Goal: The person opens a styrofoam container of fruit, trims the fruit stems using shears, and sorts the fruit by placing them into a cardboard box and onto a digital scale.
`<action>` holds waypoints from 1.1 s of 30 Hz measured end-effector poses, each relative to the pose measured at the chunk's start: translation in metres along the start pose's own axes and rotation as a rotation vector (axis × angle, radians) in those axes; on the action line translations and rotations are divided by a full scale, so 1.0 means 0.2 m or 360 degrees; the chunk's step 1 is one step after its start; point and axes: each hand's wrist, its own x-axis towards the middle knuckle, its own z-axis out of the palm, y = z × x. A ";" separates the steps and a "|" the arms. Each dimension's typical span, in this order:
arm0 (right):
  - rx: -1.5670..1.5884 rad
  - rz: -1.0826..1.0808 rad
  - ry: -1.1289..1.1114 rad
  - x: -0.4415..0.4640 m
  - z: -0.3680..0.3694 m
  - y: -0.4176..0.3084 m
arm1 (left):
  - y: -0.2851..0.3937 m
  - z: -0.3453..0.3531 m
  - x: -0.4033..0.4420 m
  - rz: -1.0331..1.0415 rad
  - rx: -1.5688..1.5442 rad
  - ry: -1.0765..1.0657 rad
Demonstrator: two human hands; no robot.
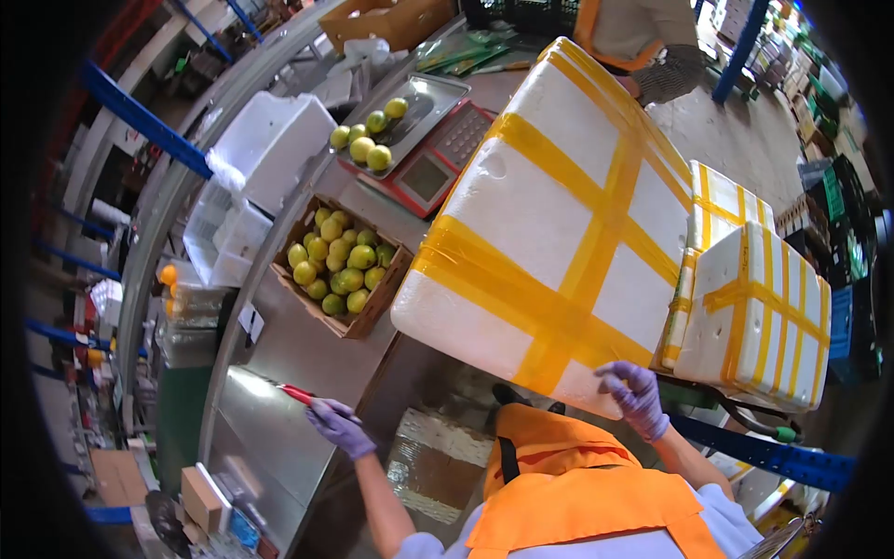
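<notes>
Left hand (340, 426) gripping tool (297, 394), right (635, 396) half-open at box (533, 238)

Foam box (559, 233) blocking right side

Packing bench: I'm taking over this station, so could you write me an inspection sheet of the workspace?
Surface: steel bench, bare and shiny near the person.
Job's things: red-handled tool; large foam box, yellow-taped; fruit in a cardboard box; more fruit on a red scale.
Clutter: green plastic packets at the far end; a small white card near the edge.
Hands: gloved; left hand holds the tool; right hand is at the large box's edge, contact unclear.
Cables: nothing seen.
Surroundings: co-worker beyond the large box; smaller taped foam boxes at right; blue metal frames.
</notes>
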 end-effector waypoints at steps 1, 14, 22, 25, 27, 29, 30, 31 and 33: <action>-0.0191 -0.0278 -0.0116 0.02 0.02 -0.07 | 0.08 0.07 -0.12 -0.0051 -0.0119 -0.0131; -0.0639 -0.0610 -0.0461 -0.42 0.03 -0.18 | 0.42 0.53 -1.03 -0.0220 -0.0357 -0.1248; 0.0250 -0.0241 0.0224 -0.60 -0.19 0.16 | 0.44 0.43 -1.48 -0.0283 -0.0223 -0.2444; 0.0609 -0.0118 0.0186 -0.58 -0.22 0.19 | 0.40 0.45 -1.53 -0.0332 -0.0113 -0.3051; 0.0940 -0.0152 0.0093 -0.55 -0.20 0.27 | 0.41 0.48 -1.57 -0.0382 -0.0088 -0.3208; 0.1102 -0.0164 0.0069 -0.51 -0.18 0.29 | 0.43 0.52 -1.57 -0.0399 -0.0006 -0.3287; 0.1155 -0.0154 0.0066 -0.49 -0.16 0.30 | 0.40 0.56 -1.57 -0.0299 0.0010 -0.3318; 0.1210 -0.0136 0.0061 -0.48 -0.14 0.29 | 0.35 0.60 -1.55 -0.0209 0.0028 -0.3347; 0.1352 -0.0037 0.0103 -0.40 -0.07 0.33 | 0.37 0.65 -1.48 -0.0109 0.0183 -0.3356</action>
